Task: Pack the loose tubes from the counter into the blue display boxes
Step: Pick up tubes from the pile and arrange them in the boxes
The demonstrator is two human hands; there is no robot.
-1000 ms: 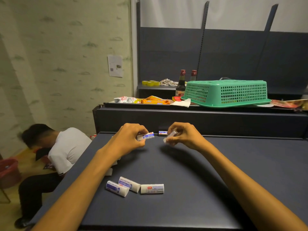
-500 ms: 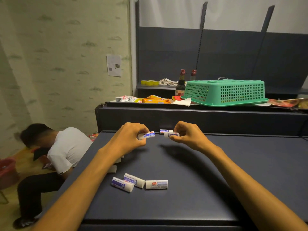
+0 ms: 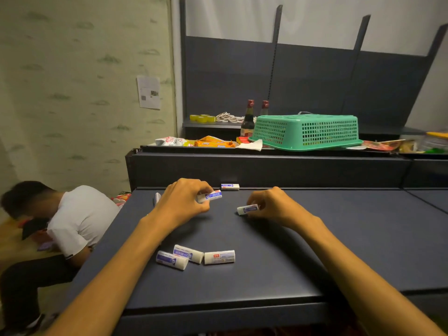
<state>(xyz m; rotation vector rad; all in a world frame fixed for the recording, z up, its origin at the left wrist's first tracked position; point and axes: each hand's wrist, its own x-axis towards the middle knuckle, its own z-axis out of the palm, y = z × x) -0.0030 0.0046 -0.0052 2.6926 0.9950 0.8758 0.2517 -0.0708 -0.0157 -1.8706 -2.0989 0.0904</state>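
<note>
While nearest on dark grey counter [image 3: 266, 275], three white blue-labelled loose tubes [image 3: 195, 257]; farther, left hand [image 3: 184, 202] pinching small white tube [image 3: 210, 196], right hand [image 3: 271, 206] pinching another tube [image 3: 247, 209]; farthest, single tube [image 3: 230, 186] at back edge.

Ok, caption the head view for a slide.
Each hand, left and right, pinches a tube over the dark counter; three more lie nearer.

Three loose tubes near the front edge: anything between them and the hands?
Nothing visible. The three tubes lie on bare counter between the forearms. But left hand and right hand each already hold a tube. No blue display box is in view.
</note>
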